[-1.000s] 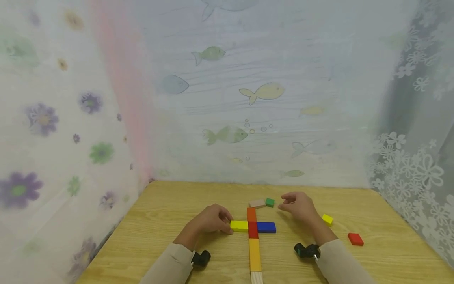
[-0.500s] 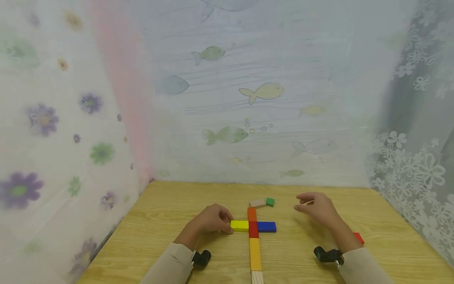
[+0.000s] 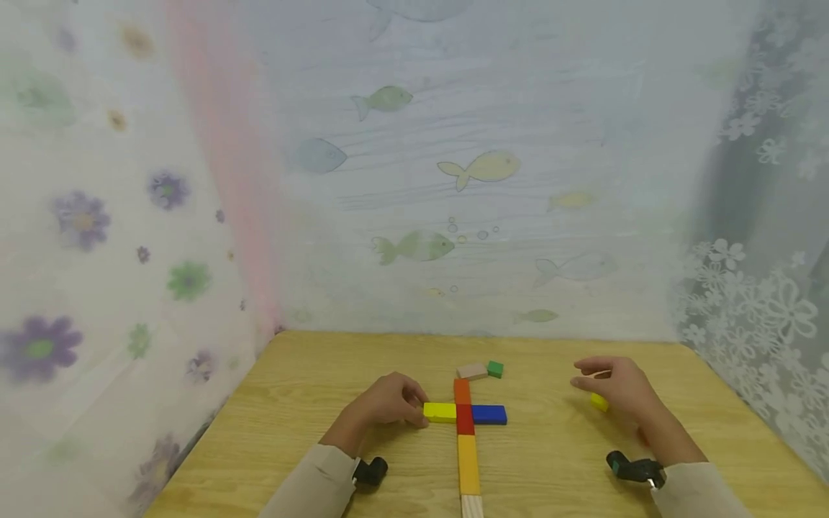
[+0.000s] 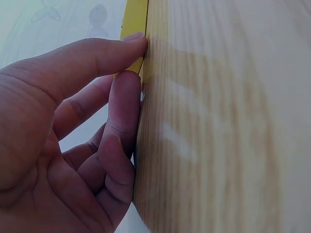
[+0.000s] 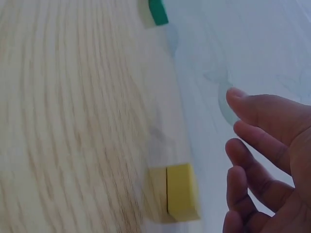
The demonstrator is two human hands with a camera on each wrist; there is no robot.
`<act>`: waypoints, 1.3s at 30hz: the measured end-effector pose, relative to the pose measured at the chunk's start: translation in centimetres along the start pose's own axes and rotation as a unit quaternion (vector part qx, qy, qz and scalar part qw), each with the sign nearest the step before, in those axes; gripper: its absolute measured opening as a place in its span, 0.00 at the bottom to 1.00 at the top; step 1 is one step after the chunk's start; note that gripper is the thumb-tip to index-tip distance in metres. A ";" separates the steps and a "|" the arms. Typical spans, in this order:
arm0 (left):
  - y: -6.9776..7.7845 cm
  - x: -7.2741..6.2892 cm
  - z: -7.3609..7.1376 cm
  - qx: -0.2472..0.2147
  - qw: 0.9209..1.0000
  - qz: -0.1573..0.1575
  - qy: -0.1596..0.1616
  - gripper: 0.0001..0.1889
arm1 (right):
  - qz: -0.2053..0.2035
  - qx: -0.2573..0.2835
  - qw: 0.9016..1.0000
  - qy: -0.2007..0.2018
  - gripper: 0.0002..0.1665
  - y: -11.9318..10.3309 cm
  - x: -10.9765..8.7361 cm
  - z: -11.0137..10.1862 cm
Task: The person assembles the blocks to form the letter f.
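My left hand (image 3: 388, 401) pinches the left end of a long yellow block (image 3: 441, 412) lying on the table; in the left wrist view, thumb and index finger sit at that block's end (image 4: 134, 19). The yellow block meets a dark red block (image 3: 465, 419), with a blue block (image 3: 489, 415) on the other side. An orange block (image 3: 462, 391) lies beyond the red one, and an amber block (image 3: 468, 464) on the near side. My right hand (image 3: 618, 385) hovers with loose fingers, holding nothing, over a small yellow block (image 3: 599, 403), also in the right wrist view (image 5: 181, 192).
Behind the cross of blocks lie a plain wooden block (image 3: 472, 371) and a small green block (image 3: 495, 369). A striped wooden block (image 3: 472, 506) continues the row at the near edge. A red block (image 3: 642, 436) is mostly hidden by the right forearm. Patterned curtains surround the table (image 3: 311, 367).
My right hand has moved right, from near the green block to over the small yellow block. My left hand stays at the long yellow block.
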State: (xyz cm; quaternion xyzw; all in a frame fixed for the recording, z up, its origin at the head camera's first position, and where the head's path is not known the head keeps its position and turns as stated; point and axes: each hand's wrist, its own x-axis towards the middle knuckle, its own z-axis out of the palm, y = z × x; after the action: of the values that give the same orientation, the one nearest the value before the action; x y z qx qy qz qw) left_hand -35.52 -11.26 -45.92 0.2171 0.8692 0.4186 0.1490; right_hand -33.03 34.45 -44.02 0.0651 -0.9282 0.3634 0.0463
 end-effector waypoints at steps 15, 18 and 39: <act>0.0 -0.2 0.1 0.006 1.000 0.000 0.005 0.15 | 0.038 0.002 0.997 -0.064 0.34 3.2 -0.6 -1.9; 0.0 -0.2 0.1 0.004 1.000 -0.001 0.003 0.15 | 0.041 -0.001 0.997 -0.069 0.34 3.3 -0.8 -2.1; 0.5 -0.6 0.0 0.006 1.000 0.000 0.003 0.16 | 0.047 -0.005 0.996 -0.080 0.32 3.3 -1.3 -2.2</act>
State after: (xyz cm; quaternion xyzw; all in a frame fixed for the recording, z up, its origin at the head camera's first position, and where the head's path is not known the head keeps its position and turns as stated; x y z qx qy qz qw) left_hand -34.90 -11.26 -45.48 0.2169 0.8722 0.4138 0.1445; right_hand -32.15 38.47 -44.82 0.0503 -0.9327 0.3543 -0.0452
